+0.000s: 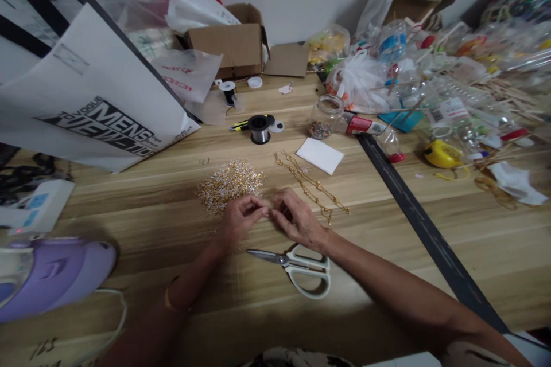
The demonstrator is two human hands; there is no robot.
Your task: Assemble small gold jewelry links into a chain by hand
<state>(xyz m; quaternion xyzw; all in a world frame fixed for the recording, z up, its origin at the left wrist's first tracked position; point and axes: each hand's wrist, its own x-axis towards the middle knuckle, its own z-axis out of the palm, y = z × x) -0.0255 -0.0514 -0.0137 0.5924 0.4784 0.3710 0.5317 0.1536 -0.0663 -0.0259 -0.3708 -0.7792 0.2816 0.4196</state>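
Note:
My left hand [241, 218] and my right hand [298, 219] meet fingertip to fingertip over the wooden table. Both are closed in a pinch; whatever sits between the fingertips is too small to name. Just beyond my left hand lies a heap of small gold and silvery-white pieces [230, 183]. Gold bead chains [312, 186] stretch out past my right hand. Below the hands, white-handled scissors [297, 266] rest on the table, blades pointing left. A folded white paper [320, 155] lies beyond the chains.
Behind the heap stand a spool of silver wire [260, 131] and a jar of beads [322, 119]. A large white paper bag [94, 92] and a purple iron [60, 275] occupy the left. Plastic bottles, bags and a yellow tape measure [443, 153] crowd the right.

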